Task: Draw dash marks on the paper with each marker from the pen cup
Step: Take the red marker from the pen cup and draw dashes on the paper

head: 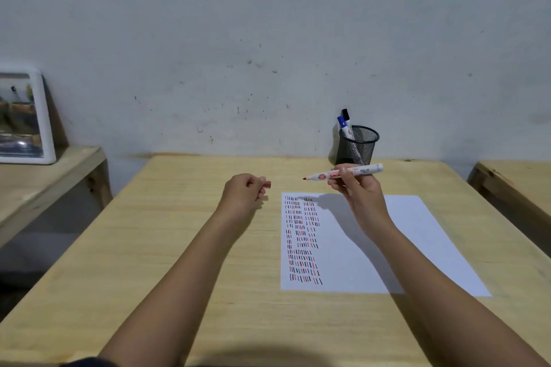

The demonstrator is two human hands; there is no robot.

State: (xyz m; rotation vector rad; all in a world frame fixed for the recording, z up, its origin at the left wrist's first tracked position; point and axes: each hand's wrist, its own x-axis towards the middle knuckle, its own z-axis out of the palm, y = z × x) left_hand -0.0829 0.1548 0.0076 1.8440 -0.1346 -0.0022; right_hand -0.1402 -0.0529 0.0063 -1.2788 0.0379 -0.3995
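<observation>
My right hand (356, 188) holds an uncapped red marker (343, 173) level above the far edge of the paper, its tip pointing left. Its red cap (267, 185) is pinched in my left hand (244, 189), which hovers over the table left of the paper. The white paper (417, 241) lies on the wooden table (179, 232), its left part filled with rows of red, blue and black dashes. A black mesh pen cup (357, 144) stands at the back by the wall and holds a blue marker (343, 126) and a black marker (346, 114).
A white-framed picture (25, 116) leans on the wall on a lower bench (44, 179) at the left. Another wooden surface (515, 182) is at the right, with a gap between it and the table. A grey wall stands right behind the table.
</observation>
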